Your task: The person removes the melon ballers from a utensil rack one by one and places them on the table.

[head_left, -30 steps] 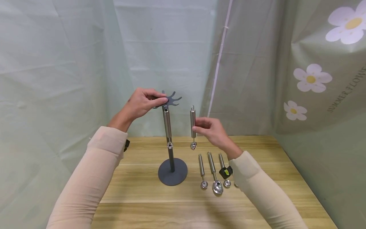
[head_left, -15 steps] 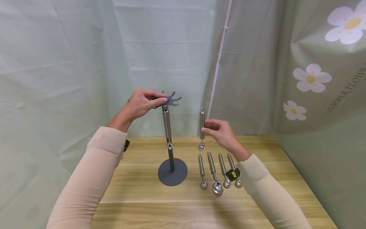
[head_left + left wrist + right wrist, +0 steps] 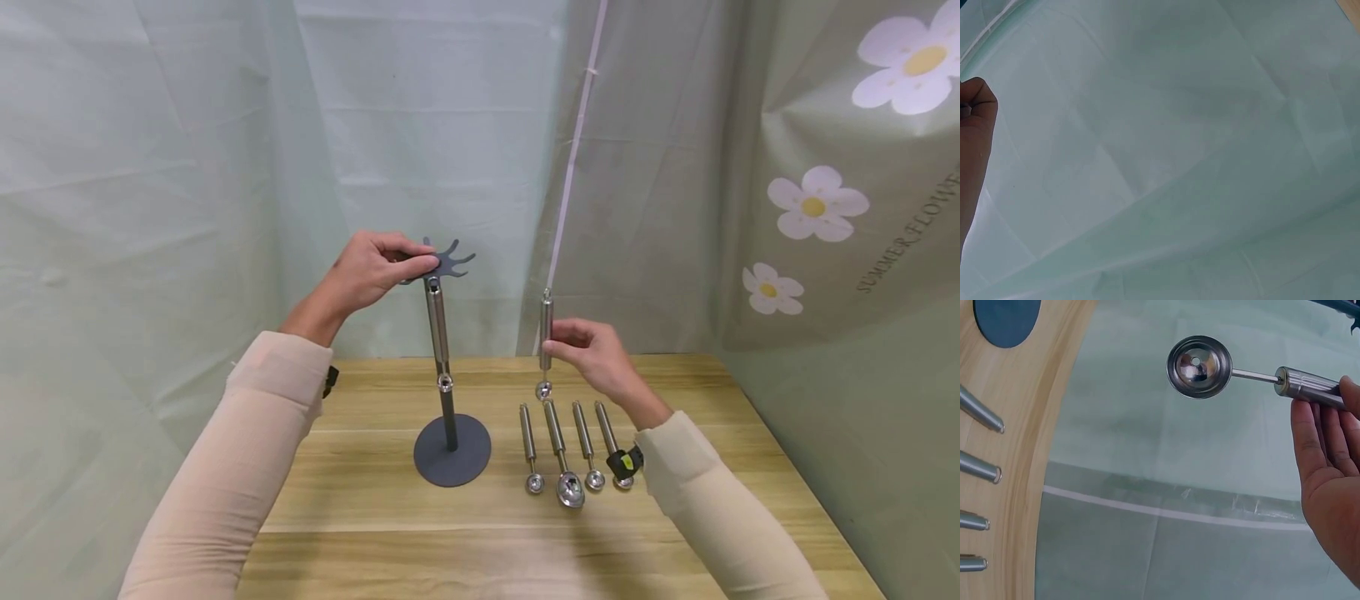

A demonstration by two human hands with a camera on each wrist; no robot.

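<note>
The left hand [image 3: 372, 271] is raised above the tabletop [image 3: 360, 500] and pinches the dark, many-pronged top piece [image 3: 447, 260] of a rack stand [image 3: 447, 417] between thumb and fingers. The stand's round dark base [image 3: 452, 451] sits on the tabletop near its middle, toward the far edge. One steel scoop [image 3: 438, 333] hangs from a prong of the top piece, straight down along the stand's post, its small bowl just above the base. The right hand [image 3: 596, 354] holds a second steel scoop [image 3: 545, 342] upright by its handle, fingers curled round the shaft, bowl end down, in the air to the right of the stand and well apart from it. The right wrist view shows this scoop's round bowl [image 3: 1199, 367] with a small hole in its middle, the handle pinched at the fingertips [image 3: 1347, 400]. Directly below the held scoop, four more scoops [image 3: 570, 450] lie side by side on the tabletop, right of the stand's base, handles toward the far edge and bowls toward the near edge; the second from the left has the largest bowl. In the left wrist view only an edge of the left hand shows against pale green cloth [image 3: 1179, 156], which hangs behind the tabletop.
</note>
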